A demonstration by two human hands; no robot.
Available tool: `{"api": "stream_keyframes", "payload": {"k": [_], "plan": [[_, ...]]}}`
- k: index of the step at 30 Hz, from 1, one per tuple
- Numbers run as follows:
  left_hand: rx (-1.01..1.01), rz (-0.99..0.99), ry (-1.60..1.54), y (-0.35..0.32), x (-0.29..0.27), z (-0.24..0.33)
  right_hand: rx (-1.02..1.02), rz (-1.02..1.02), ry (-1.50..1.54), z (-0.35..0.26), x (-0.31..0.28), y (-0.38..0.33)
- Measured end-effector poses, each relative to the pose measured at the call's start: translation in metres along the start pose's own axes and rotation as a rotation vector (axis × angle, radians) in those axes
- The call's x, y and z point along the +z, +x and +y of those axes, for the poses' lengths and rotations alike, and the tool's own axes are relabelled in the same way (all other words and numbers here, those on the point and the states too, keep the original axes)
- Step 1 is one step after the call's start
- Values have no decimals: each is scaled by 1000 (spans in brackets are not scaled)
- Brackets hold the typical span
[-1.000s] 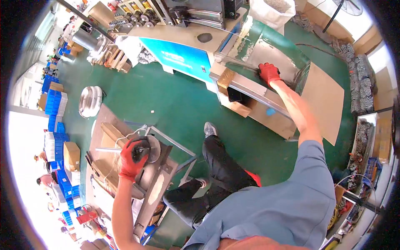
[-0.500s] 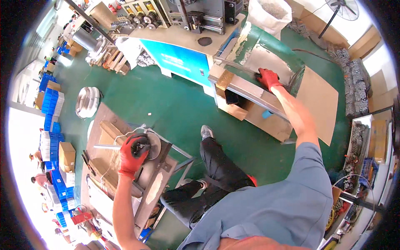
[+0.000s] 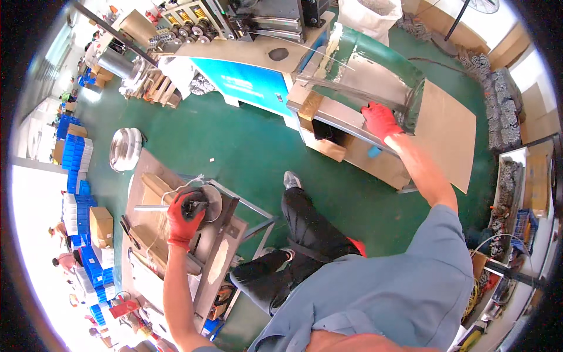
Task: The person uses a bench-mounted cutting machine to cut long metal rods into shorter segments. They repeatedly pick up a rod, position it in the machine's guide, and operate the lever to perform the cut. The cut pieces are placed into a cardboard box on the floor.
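Left grip stays clasped on the metal disc; right grip, hold unclear, now sits below the wires.

The scene is brightly lit, and the far left edge is burned out to white, with the stacked blue bins there partly washed pale. Glare is reflected by the green floor at upper left, and a highlight is caught along the metal rod. Straight edges are bent by the fisheye lens; the corners are blacked out.
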State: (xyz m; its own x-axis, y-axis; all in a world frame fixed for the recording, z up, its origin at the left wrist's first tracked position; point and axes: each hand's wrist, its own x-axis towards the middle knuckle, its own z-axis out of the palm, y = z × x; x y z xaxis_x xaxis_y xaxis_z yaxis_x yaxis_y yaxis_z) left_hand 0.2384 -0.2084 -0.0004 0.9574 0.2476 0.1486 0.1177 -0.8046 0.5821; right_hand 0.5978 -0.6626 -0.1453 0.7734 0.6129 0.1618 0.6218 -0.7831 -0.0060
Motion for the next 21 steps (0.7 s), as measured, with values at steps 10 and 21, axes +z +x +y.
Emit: {"api": "stream_keyframes", "payload": {"k": [10,21], "plan": [[39,9,67,2,0,-1,33,-49,6,-5,-7,-8],[-7,3,23,-1,-2,-5,-371,405,157,-47,-61,35]]}}
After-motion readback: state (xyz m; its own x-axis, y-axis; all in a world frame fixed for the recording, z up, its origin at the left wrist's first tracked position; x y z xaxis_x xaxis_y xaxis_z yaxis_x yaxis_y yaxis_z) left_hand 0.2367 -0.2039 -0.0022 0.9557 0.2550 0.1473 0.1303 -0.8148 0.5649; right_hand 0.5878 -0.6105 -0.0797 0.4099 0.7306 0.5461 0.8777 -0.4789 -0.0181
